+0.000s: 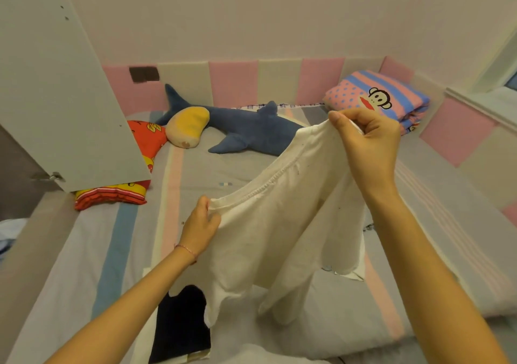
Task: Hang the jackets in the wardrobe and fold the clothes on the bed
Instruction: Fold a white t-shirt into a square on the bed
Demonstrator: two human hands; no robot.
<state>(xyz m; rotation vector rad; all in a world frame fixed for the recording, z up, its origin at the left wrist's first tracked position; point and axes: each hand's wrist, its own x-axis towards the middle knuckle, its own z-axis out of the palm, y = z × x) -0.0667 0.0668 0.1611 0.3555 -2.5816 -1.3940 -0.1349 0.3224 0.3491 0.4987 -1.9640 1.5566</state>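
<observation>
I hold a white T-shirt [268, 235] up over the bed [195, 167], its neckline stretched between my hands. My left hand [200, 228] pinches the shoulder edge low and to the left. Higher and to the right, my right hand [366, 142] grips the other shoulder. The shirt's body and sleeves hang down toward the mattress. A dark navy garment [181, 327] lies flat on the bed below my left forearm, on top of white cloth, partly hidden by the hanging shirt.
An open white wardrobe door [64, 92] juts over the bed's left side. A blue shark plush [243, 128], a yellow cushion [187, 125] and a red pillow [142, 151] lie at the back. A folded monkey-print blanket [377, 97] sits at the back right by padded wall panels.
</observation>
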